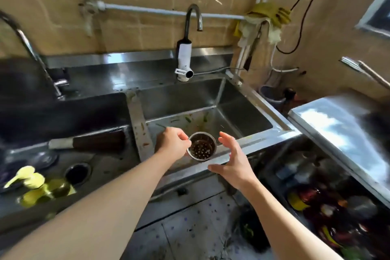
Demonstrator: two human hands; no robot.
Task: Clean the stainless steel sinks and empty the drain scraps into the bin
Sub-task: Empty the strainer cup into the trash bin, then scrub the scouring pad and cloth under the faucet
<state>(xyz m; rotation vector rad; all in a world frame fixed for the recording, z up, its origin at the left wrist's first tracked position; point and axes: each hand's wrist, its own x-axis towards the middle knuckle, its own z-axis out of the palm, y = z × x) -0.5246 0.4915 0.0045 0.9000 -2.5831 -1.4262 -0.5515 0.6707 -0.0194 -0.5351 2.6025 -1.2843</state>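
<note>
The left hand [173,143] pinches the rim of the round metal drain strainer [202,146], holding it above the front edge of the right-hand sink [242,116]. The strainer's open mouth tilts up toward the camera, showing its perforated bottom, its axis running roughly front to back. The right hand [233,164] hovers just beside it, fingers spread and holding nothing.

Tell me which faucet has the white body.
The middle faucet, behind the right sink. The left faucet is bare metal throughout.
</note>
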